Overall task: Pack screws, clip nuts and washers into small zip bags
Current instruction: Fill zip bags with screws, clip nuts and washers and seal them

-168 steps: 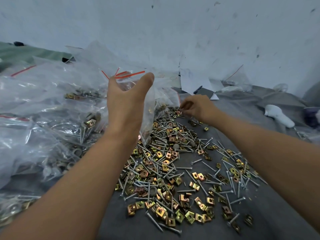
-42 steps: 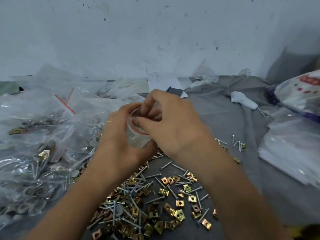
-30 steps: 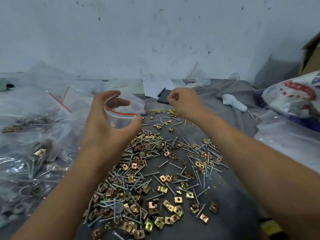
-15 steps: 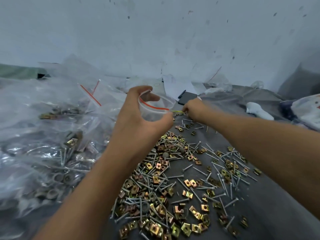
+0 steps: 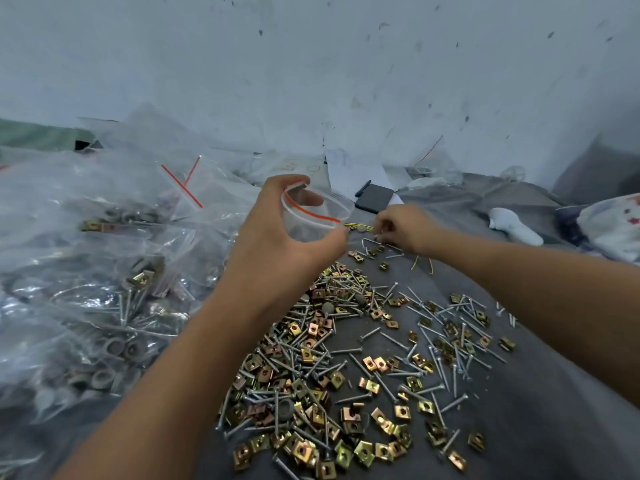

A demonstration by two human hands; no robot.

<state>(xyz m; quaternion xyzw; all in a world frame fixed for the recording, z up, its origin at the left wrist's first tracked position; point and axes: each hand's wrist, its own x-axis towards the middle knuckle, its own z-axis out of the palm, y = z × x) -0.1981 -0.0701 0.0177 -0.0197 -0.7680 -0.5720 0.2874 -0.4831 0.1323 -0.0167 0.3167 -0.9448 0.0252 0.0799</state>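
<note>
Near the frame's centre, your left hand (image 5: 277,237) curls round the zip bag (image 5: 313,216), mouth held open. Your right hand (image 5: 403,230) pinches at loose screws (image 5: 377,242) beside it; next, drop them inside.

Cool, dim, even light with no clear source; shadows soft and faint; white glare glints on the heap of plastic bags (image 5: 86,271) (left side); wide-angle bending stretches the edges; far detail slightly soft.
</note>
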